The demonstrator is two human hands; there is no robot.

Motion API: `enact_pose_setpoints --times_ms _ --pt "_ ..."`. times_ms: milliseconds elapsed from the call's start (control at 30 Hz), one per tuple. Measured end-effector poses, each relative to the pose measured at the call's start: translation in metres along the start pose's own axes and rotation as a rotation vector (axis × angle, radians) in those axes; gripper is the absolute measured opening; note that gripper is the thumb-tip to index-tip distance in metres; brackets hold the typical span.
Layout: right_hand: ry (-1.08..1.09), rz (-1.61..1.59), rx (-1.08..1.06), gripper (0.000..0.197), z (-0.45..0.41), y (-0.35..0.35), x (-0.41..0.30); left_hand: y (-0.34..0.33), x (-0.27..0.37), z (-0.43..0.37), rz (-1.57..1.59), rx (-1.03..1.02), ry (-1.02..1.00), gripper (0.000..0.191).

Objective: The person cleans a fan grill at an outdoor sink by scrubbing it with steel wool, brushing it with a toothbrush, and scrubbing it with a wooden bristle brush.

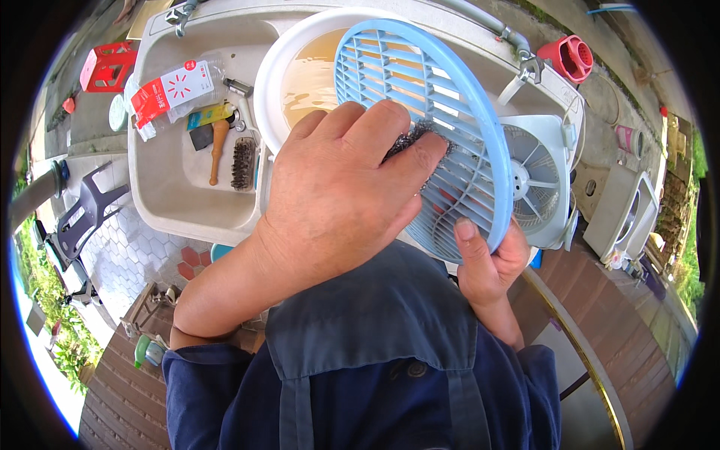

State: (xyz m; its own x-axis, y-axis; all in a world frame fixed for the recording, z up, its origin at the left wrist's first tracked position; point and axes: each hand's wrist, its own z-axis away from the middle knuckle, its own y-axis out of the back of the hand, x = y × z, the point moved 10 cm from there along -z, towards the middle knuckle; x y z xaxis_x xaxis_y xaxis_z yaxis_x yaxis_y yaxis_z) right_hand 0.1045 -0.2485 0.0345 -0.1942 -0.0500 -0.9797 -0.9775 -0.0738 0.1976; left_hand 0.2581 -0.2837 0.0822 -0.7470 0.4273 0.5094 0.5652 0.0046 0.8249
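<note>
A round light-blue plastic fan grille (488, 121) is held tilted in front of me, its upper part over a white basin (269, 84) of brownish water. My left hand (337, 185) pinches a steel wool scourer (413, 138) and presses it to the slats. My right hand (488, 264) grips the lower right rim, with the thumb on the near side and some fingers hidden behind the slats. Behind the grille, at the right, stands a pale box fan (554, 185) with its blades exposed.
The left sink bowl (197, 211) holds a clear plastic package (174, 93), a wooden-handled tool (218, 152) and a bristle brush (243, 163). Taps (179, 19) (530, 66) stand along the sink's back edge. Red stool (109, 67) at left; red bucket (567, 59) at right.
</note>
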Motion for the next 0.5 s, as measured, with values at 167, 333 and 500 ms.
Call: enact_pose_setpoints --times_ms 167,333,500 --pt "-0.077 -0.030 0.000 0.025 0.004 0.000 0.010 -0.006 0.007 0.000 0.314 0.068 0.035 0.045" --pt "-0.095 -0.075 0.020 0.026 0.007 0.012 0.016 -0.009 0.007 0.001 0.414 0.095 0.049 0.045" --pt "-0.210 -0.281 0.084 0.028 0.019 0.016 0.032 -0.012 -0.005 0.016 0.367 0.177 0.043 0.048"
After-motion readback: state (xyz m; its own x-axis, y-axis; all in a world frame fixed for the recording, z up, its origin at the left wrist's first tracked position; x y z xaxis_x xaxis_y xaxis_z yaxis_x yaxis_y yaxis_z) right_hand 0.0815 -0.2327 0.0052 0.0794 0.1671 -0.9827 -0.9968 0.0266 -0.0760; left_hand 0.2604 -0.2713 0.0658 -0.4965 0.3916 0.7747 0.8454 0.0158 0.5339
